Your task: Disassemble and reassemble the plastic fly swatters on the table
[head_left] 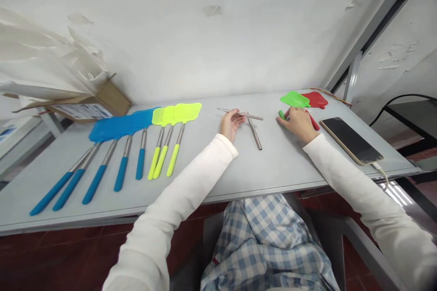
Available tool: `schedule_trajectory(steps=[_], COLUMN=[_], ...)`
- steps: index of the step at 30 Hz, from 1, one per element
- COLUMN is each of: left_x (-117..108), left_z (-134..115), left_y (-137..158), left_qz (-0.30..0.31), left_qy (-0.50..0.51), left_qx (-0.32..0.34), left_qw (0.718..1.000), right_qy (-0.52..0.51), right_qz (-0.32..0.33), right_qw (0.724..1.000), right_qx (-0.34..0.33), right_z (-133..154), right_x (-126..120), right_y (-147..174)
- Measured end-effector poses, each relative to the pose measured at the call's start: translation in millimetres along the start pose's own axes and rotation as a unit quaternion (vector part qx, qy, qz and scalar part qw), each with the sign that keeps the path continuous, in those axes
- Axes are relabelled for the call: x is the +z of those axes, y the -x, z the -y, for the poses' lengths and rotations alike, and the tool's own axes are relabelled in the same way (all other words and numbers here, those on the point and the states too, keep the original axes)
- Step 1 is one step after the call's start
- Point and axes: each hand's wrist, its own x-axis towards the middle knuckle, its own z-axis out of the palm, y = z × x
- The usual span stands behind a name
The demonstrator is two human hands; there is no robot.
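My left hand (231,123) holds a thin metal telescopic rod (254,117) between thumb and fingers, a little above the table. Below it a second metal rod (254,134) lies slanting towards the front edge. On the right, my right hand (297,122) has its fingers closed around a short green handle (282,114), whose end pokes out beside the thumb. Just behind this hand a green fly swatter head (294,98) partly overlaps a red swatter head (317,99). A red handle (313,121) lies close by, partly hidden by the hand.
Several blue fly swatters (123,173) lie in a fan at the left, beside three yellow ones (173,159). An opened cardboard box (111,97) stands at the back left. A phone (351,139) with a white cable lies at the right, near the table's (266,177) edge.
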Motion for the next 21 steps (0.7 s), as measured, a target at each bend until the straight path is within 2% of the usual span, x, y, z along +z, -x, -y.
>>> schedule_trajectory(steps=[2,5,8,16,21], left_x=[0,1,1,-4,-5], left_z=[0,0,0,0,2], left_y=[0,0,0,-3,-3], left_qz=[-0.001,-0.006,-0.022,-0.077,-0.056], left_qy=[0.004,0.003,0.011,0.040,0.024], left_qx=[-0.001,-0.002,0.001,0.005,0.016], left_qw=[1.000,1.000,1.000,0.996,0.998], right_qy=[-0.045,-0.123,-0.159,-0.161,-0.152], right_qz=[0.015,-0.012,-0.025,-0.034,-0.048], right_qw=[0.997,0.980,0.966,0.967,0.970], right_qx=[-0.060,-0.157,-0.202,-0.194,-0.185], right_z=[0,8,18,22,24], right_x=[-2,-4,-6,-11,-14], right_y=[-2,-2,1,4,5])
